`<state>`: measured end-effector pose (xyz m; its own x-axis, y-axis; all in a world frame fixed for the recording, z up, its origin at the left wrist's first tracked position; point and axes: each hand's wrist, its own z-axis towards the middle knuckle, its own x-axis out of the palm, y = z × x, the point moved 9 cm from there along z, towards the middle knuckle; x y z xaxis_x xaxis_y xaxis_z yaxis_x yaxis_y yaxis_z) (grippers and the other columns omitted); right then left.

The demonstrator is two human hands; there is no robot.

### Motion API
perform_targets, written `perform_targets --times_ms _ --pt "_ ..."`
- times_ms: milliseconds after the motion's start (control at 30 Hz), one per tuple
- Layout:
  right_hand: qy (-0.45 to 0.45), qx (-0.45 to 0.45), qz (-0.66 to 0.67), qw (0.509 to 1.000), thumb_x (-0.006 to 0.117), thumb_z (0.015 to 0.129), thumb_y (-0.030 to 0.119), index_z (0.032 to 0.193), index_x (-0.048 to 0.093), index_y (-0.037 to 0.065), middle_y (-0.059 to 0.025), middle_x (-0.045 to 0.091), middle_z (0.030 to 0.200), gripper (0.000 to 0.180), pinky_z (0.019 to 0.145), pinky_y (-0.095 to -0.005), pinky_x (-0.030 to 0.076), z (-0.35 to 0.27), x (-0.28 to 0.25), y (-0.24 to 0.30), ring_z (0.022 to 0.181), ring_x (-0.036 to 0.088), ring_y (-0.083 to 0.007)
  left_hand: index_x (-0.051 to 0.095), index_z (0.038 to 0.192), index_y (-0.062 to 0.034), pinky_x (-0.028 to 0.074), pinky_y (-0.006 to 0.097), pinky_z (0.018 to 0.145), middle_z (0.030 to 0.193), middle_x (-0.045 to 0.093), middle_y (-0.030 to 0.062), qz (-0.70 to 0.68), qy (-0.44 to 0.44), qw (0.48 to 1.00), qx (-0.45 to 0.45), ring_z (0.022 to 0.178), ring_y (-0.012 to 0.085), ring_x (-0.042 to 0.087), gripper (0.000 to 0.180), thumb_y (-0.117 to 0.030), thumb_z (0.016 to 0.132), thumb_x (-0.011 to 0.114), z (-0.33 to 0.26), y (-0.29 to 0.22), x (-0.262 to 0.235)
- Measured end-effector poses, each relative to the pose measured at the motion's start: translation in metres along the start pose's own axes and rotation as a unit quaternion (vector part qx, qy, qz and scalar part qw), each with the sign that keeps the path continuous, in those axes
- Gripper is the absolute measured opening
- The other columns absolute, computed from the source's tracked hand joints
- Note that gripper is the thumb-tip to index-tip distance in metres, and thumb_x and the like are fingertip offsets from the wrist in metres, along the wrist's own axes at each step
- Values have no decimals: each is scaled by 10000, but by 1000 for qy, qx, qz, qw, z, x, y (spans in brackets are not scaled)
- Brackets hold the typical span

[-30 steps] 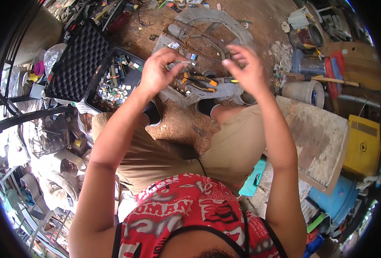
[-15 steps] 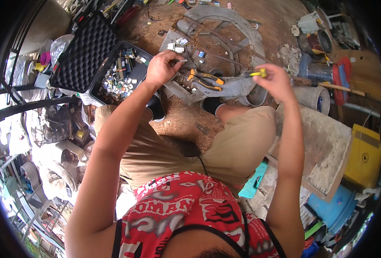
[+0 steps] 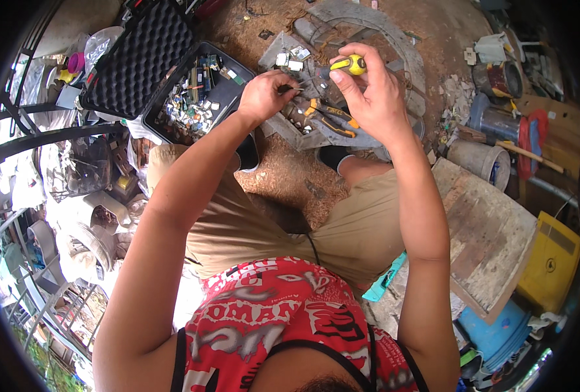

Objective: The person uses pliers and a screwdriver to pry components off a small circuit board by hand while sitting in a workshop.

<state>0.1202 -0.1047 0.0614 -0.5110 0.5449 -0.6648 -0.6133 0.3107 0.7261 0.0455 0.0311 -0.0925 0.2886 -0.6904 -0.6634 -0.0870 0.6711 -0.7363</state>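
My right hand (image 3: 376, 91) is closed round the yellow and black handle of a screwdriver (image 3: 350, 64). Its thin shaft slants down and left toward the fingers of my left hand (image 3: 262, 98). Those fingers pinch a small flat piece (image 3: 296, 89), too small to name; whether the tip touches it I cannot tell. Just below and between the hands, pliers (image 3: 331, 119) with orange and black handles lie on the grey frame (image 3: 289, 130). Several small pale chip-like pieces (image 3: 294, 65) rest on that frame beyond my left hand.
An open black case (image 3: 147, 121) with a foam-lined lid (image 3: 139, 62) stands at the left, holding small boards and loose pieces. To the right are a worn board (image 3: 486, 228), a grey bucket (image 3: 483, 160), a yellow panel (image 3: 551, 261) and a blue container (image 3: 499, 333). Clutter lines the left side.
My right hand has swung left and away from me with the screwdriver, bringing it close to my left hand. The left hand still pinches the small piece, and the view has shifted slightly.
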Motion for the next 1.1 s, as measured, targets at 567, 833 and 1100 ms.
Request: perform_targets --times_ms 567,833,1100 --pt "-7 -1 -6 1000 675 927 265 1208 523 97 -131 682 923 361 707 -384 548 8 9 -4 830 697 -283 717 920 -133 538 384 780 926 678 74 -12 -5 1000 9 894 295 661 143 -167 782 736 3 2 2" --pt "2 -21 9 1000 649 929 201 1230 514 110 -154 681 974 342 737 -422 536 8 9 -2 866 683 -353 714 925 -113 543 381 781 942 685 78 -8 -3 1000 10 893 305 662 155 -163 781 746 4 0 2" --pt "-26 -73 19 997 630 888 44 1272 508 101 -118 650 1139 407 792 -370 539 13 4 6 940 663 -291 716 924 -114 544 380 786 947 691 71 1 -5 1000 10 902 298 665 156 -162 778 743 4 2 4"
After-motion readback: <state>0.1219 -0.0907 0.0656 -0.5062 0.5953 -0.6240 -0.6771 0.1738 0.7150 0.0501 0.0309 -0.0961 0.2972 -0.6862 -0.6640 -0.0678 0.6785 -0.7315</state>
